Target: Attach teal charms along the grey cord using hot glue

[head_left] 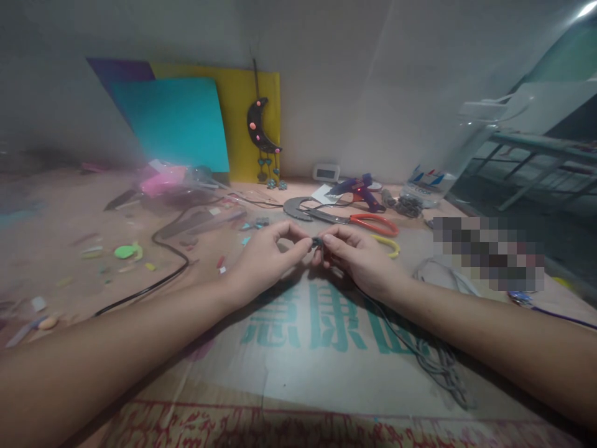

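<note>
The work looks partway done to me: the small dark piece is up between the fingertips over the bench, and lots of thin grey cord lies loose in a messy pile. The left hand and the right hand are both curled nearly closed, thumb and finger pinching that tiny piece, and I can't tell if it is tied yet

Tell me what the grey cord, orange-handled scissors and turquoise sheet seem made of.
The grey cord looks dull and flexible, perhaps textile or plastic: limp loops, weave unreadable. The orange-handled scissors seem to have grey metal blades, faintly shiny, and smooth plastic-like handles, evenly coloured. The turquoise sheet is probably matte paper or card: thin, flat and straight-edged.
</note>
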A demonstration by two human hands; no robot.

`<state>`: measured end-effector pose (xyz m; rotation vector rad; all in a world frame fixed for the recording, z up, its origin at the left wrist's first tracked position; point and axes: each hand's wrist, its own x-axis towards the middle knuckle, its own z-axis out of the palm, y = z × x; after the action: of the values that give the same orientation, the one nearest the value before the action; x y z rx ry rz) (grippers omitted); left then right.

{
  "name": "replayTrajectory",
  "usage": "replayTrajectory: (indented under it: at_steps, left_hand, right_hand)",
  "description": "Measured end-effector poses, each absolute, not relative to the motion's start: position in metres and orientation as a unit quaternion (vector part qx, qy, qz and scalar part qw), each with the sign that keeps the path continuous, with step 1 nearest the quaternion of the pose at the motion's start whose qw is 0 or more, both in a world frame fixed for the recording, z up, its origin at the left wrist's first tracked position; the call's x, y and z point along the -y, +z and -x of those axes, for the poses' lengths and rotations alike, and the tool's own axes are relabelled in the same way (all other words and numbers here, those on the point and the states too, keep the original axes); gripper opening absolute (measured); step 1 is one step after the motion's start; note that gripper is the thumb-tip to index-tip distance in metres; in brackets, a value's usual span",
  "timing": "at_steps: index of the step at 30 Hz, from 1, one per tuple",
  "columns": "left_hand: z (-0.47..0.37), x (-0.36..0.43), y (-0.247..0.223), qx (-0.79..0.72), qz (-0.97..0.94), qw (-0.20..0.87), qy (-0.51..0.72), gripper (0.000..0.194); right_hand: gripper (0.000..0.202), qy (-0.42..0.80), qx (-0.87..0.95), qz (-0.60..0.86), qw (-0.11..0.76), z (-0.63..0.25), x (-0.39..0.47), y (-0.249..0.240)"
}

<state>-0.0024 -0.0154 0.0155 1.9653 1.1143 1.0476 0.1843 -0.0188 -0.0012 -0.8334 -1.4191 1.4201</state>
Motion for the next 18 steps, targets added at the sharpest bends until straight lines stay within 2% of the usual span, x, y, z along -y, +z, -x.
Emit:
replayTrajectory:
  at_steps: [18]
  left_hand:
    - [0.0026,0.0147,0.0167,-0.424,-0.752,0.314,0.396,0.017]
  right_hand:
    - [0.029,0.536,0.600,0.375,0.461,-0.1809,0.0253,0.0087]
